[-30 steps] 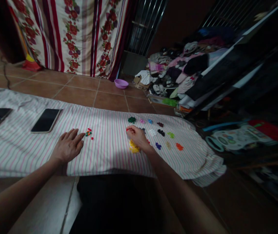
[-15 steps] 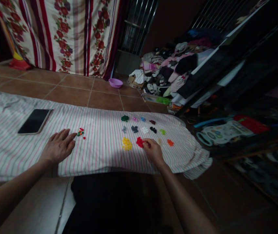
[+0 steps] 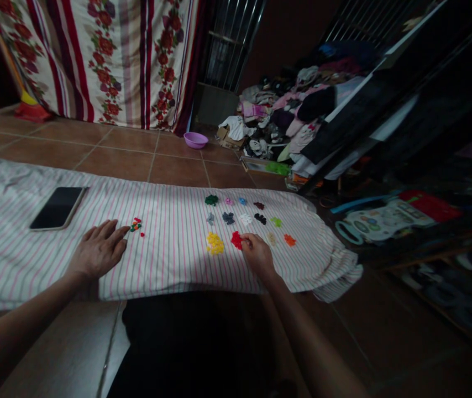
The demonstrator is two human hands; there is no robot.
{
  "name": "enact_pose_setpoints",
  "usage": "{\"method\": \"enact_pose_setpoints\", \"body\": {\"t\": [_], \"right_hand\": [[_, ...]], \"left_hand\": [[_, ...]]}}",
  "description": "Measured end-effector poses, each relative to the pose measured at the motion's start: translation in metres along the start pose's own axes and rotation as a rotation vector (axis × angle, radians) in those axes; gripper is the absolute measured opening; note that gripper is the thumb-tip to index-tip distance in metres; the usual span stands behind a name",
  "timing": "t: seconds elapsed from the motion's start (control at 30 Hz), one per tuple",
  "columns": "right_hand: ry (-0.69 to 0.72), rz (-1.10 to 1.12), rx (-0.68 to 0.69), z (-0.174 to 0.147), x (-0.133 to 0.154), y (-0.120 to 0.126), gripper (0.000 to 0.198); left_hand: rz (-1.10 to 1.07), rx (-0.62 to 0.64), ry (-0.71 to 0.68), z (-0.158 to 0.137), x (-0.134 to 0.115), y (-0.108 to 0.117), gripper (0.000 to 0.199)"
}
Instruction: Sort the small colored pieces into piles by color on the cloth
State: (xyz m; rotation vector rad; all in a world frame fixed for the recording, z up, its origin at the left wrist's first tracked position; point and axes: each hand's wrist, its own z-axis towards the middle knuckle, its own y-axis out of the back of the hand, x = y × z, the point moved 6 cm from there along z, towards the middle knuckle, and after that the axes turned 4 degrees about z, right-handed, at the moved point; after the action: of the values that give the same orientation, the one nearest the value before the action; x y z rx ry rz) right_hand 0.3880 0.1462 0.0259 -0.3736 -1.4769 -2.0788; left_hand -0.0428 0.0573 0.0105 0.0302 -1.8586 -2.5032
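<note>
My left hand (image 3: 100, 250) lies flat on the striped cloth, fingers spread. Its index fingertip reaches a little cluster of red, green and orange pieces (image 3: 135, 225), with one loose red piece (image 3: 142, 235) nearby. Farther right, my right hand (image 3: 257, 253) has thumb and forefinger pinched at the edge of a red pile (image 3: 236, 240). Whatever sits between those fingertips is too small to make out. A yellow pile (image 3: 215, 244) lies left of the red one. Beige pieces (image 3: 271, 239) and an orange pile (image 3: 289, 240) are on its right.
Rows of small coloured piles, among them dark green (image 3: 211, 200), dark grey (image 3: 228, 218) and black (image 3: 260, 219), lie behind. A phone (image 3: 57, 209) rests on the striped cloth (image 3: 169, 260). Beyond are a purple basin (image 3: 195, 140) on the tiles and heaped clothes (image 3: 286, 113).
The camera view has shifted very slightly. Both hands keep nearly the same places, the left flat by the mixed cluster and the right pinching at the red pile.
</note>
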Motion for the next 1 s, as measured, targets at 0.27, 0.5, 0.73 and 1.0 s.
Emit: {"method": "enact_pose_setpoints", "body": {"t": [0.27, 0.5, 0.73, 1.0], "right_hand": [[0.019, 0.074, -0.041, 0.002, 0.016, 0.009, 0.025], [0.200, 0.250, 0.010, 0.013, 0.083, -0.031, 0.025], [0.315, 0.376, 0.264, 0.009, 0.173, -0.116, 0.023], [0.250, 0.329, 0.435, 0.009, 0.222, -0.168, 0.021]], "left_hand": [[0.029, 0.019, 0.001, 0.001, -0.001, -0.001, 0.050], [0.004, 0.027, 0.024, 0.002, -0.002, 0.002, 0.049], [-0.013, 0.046, 0.023, 0.003, -0.005, 0.005, 0.048], [-0.016, 0.021, 0.026, 0.003, -0.005, 0.004, 0.047]]}}
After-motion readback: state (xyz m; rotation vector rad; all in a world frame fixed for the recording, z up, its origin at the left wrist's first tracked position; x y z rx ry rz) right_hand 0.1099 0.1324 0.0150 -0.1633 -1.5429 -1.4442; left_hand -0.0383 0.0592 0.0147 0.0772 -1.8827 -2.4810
